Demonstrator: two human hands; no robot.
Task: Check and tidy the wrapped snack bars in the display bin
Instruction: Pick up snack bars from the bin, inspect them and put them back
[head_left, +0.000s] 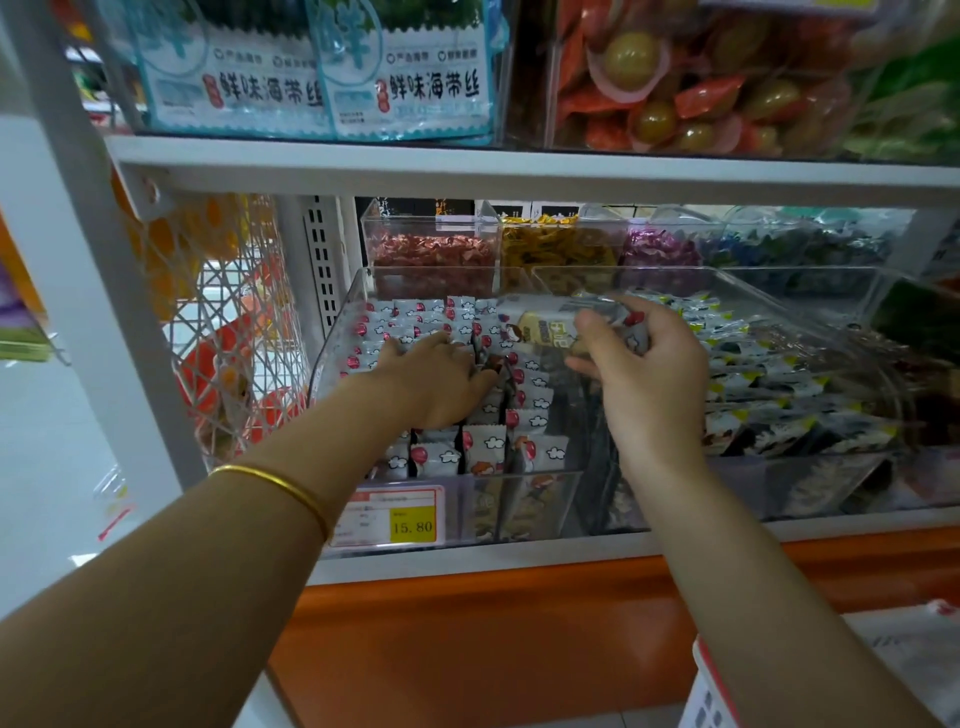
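Observation:
A clear plastic display bin (332, 338) on the middle shelf holds several white wrapped snack bars (485, 441) printed with red balloons and clouds, standing in rows. My left hand (441, 376) reaches into the bin and rests flat on the bars, fingers pointing toward the back. My right hand (644, 364) is raised above the bin's right part and grips a small bunch of wrapped bars (550, 325), one with a yellow and white face showing. Part of that bunch is hidden behind my fingers.
A second clear bin (810, 291) to the right holds dark and white wrapped snacks. Smaller bins of red, yellow and purple sweets (436, 249) sit behind. A shelf board (519, 161) hangs low overhead. A yellow price tag (410, 525) reads 15.80.

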